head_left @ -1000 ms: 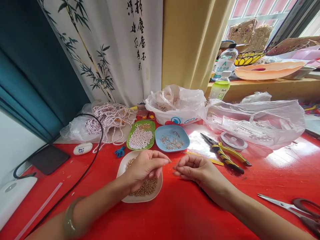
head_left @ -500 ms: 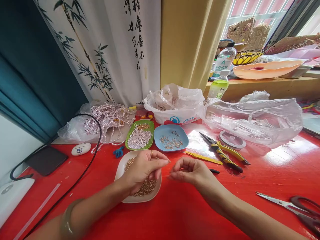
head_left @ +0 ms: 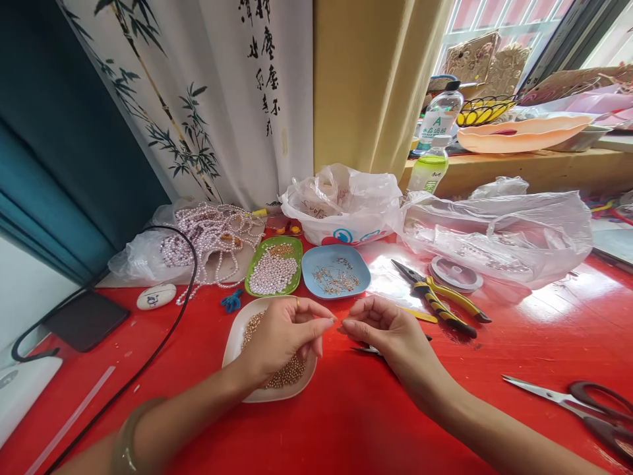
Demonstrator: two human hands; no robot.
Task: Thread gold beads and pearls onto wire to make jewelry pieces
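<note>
Over the white dish (head_left: 232, 343) of small gold beads (head_left: 289, 371), my left hand (head_left: 289, 333) pinches thumb against forefinger. What it holds is too small to make out. Just to its right, my right hand (head_left: 378, 323) is also closed in a pinch, its fingertips a small gap from the left ones. Whatever sits in that pinch is likewise too small to name. Behind the hands stand a green dish (head_left: 254, 272) with pale pink pearl beads (head_left: 273, 270) and a blue dish (head_left: 311, 257) with small metal pieces (head_left: 337, 280). A dark pointed tool (head_left: 366, 349) lies partly under my right hand.
Yellow-handled pliers (head_left: 440, 303), a clear spool (head_left: 457, 274) and scissors (head_left: 573, 402) lie to the right. Plastic bags (head_left: 499, 231) line the back. Pearl strands (head_left: 212, 234), a black cable (head_left: 163, 346) and a phone-like dark slab (head_left: 86, 323) are at the left.
My right hand has come slightly up and left of the pliers, uncovering the dark tool's pointed end and hiding much of the yellow tweezers. The view has shifted a little. Both hands remain pinched.
</note>
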